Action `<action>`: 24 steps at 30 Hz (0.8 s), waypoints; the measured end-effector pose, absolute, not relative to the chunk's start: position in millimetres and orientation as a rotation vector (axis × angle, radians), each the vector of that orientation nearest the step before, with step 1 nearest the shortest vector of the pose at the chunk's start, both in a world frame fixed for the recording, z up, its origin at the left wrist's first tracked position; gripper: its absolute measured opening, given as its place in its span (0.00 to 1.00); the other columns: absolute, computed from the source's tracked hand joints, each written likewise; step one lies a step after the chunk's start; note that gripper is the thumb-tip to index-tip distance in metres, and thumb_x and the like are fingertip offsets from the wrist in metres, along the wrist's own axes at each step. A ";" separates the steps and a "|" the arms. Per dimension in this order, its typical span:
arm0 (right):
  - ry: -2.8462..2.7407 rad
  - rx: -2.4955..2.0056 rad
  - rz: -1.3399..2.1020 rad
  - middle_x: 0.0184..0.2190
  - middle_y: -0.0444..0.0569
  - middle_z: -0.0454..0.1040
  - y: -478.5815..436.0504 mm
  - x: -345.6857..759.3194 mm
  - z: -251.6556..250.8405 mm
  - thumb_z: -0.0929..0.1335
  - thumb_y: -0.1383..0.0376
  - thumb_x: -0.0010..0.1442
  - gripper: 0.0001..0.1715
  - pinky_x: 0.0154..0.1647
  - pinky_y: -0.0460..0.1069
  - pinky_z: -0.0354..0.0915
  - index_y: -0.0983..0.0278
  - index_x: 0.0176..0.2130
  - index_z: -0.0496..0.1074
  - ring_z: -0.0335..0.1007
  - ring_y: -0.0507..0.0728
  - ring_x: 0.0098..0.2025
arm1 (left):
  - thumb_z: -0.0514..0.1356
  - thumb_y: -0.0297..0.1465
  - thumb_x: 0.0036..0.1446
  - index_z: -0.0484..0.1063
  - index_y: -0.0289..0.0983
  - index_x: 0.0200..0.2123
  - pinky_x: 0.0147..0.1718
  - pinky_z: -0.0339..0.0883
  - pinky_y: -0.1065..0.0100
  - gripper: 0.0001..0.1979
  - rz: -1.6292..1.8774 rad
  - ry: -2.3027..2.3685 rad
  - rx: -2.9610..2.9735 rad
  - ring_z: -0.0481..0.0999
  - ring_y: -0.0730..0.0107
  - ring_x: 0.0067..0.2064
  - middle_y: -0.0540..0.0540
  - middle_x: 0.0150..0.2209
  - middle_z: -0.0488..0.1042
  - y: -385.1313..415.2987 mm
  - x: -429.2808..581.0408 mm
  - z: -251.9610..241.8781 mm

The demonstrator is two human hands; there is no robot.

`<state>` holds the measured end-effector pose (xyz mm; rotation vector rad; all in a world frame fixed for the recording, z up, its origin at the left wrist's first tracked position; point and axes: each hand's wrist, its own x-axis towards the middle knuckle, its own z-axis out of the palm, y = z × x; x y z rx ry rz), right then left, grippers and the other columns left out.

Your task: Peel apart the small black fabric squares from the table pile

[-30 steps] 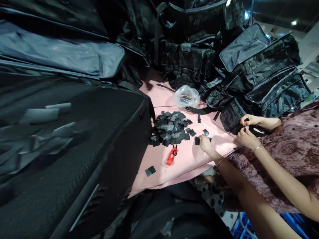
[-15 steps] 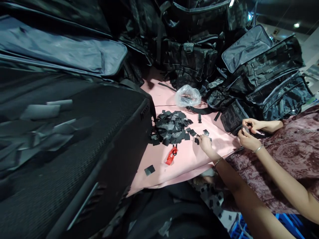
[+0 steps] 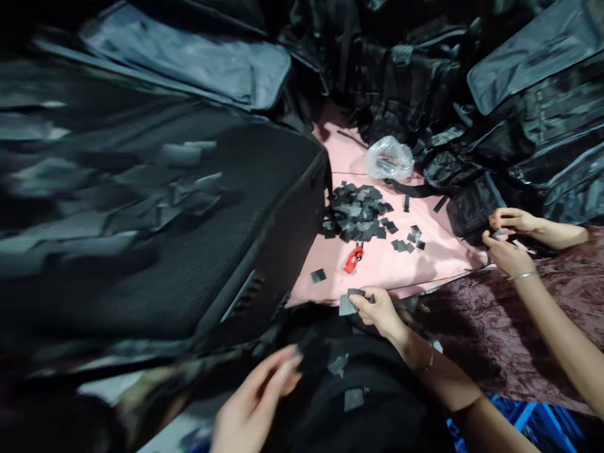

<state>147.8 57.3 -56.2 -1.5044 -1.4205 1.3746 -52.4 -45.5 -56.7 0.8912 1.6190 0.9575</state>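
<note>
My left hand (image 3: 258,397), blurred, is low in the view over dark cloth, its thumb and fingers closed together; a small greyish bit shows at the fingertips, too smeared to name. My right hand (image 3: 380,313) pinches thin grey and black square pieces (image 3: 348,304) at the front edge of the pink cloth (image 3: 377,274). Beyond it lies a heap of dark square pieces (image 3: 357,211), with several loose ones (image 3: 402,246) to its right. A red strap (image 3: 353,258) lies just in front of the heap.
A large black bag (image 3: 264,189) fills the left, with grey pieces (image 3: 180,155) on it. A clear plastic bag (image 3: 389,158) sits behind the heap. Camouflage bags (image 3: 406,82) line the back. At right, another person's hands (image 3: 507,236) hold a small item.
My right hand has drawn back from the loose pieces toward me, now with squares in its fingers. My left hand has come into view. The view has shifted, moving the scene right and up.
</note>
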 end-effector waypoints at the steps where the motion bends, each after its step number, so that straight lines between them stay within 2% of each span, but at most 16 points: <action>1: -1.339 -1.470 1.455 0.13 0.37 0.48 43.0 138.5 -62.1 0.65 0.47 0.53 0.27 0.13 0.42 0.43 0.64 0.19 0.55 0.43 0.44 0.14 | 0.63 0.47 0.46 0.75 0.38 0.42 0.33 0.75 0.63 0.23 0.998 1.526 0.848 0.78 0.60 0.33 0.44 0.38 0.78 -41.7 -39.9 -54.2; 3: -1.304 -1.428 1.505 0.13 0.37 0.50 19.8 133.8 -63.7 0.70 0.49 0.48 0.28 0.15 0.42 0.43 0.65 0.17 0.56 0.44 0.44 0.16 | 0.65 0.45 0.43 0.72 0.38 0.45 0.29 0.74 0.64 0.26 1.091 1.457 0.837 0.77 0.63 0.32 0.44 0.40 0.77 -31.7 -16.9 -49.5; 5: -1.280 -1.403 1.588 0.13 0.37 0.51 6.0 138.7 -58.7 0.71 0.50 0.47 0.28 0.16 0.42 0.43 0.65 0.17 0.56 0.45 0.44 0.17 | 0.66 0.42 0.42 0.74 0.37 0.37 0.25 0.72 0.69 0.20 1.080 1.443 0.876 0.74 0.67 0.29 0.46 0.33 0.76 -24.1 -1.3 -46.7; 8: -1.064 -1.314 1.932 0.13 0.36 0.53 -3.5 148.5 -52.4 0.70 0.45 0.47 0.28 0.14 0.42 0.40 0.65 0.21 0.59 0.43 0.43 0.14 | 0.66 0.39 0.42 0.74 0.36 0.27 0.21 0.67 0.72 0.13 1.057 1.428 0.894 0.68 0.72 0.23 0.50 0.23 0.71 -23.9 6.2 -48.0; 11: -1.037 -1.216 2.137 0.14 0.37 0.57 -8.1 154.6 -51.6 0.69 0.44 0.47 0.28 0.13 0.42 0.41 0.66 0.23 0.61 0.44 0.43 0.13 | 0.66 0.39 0.43 0.74 0.35 0.27 0.20 0.63 0.72 0.12 1.064 1.407 0.812 0.66 0.74 0.21 0.51 0.21 0.69 -31.2 4.0 -53.7; 15: -1.310 -1.354 1.886 0.15 0.39 0.58 -9.5 156.5 -51.6 0.69 0.48 0.50 0.25 0.14 0.42 0.45 0.66 0.21 0.62 0.48 0.44 0.15 | 0.65 0.39 0.45 0.75 0.35 0.30 0.23 0.63 0.71 0.13 1.073 1.428 0.738 0.67 0.72 0.22 0.50 0.22 0.71 -38.0 2.7 -57.8; 20: -1.403 -1.454 1.565 0.13 0.38 0.50 -3.7 156.0 -51.5 0.68 0.51 0.51 0.27 0.18 0.43 0.44 0.64 0.16 0.55 0.45 0.45 0.18 | 0.64 0.40 0.47 0.74 0.35 0.30 0.22 0.60 0.71 0.13 1.203 1.407 0.646 0.64 0.75 0.22 0.49 0.24 0.69 -40.6 1.9 -54.1; 24: -1.372 -1.436 1.493 0.14 0.38 0.49 -3.3 155.5 -53.1 0.69 0.51 0.49 0.29 0.20 0.44 0.44 0.65 0.14 0.53 0.44 0.46 0.20 | 0.66 0.39 0.44 0.74 0.34 0.38 0.19 0.56 0.73 0.19 1.111 1.293 0.565 0.60 0.77 0.21 0.53 0.22 0.64 -42.7 4.2 -50.2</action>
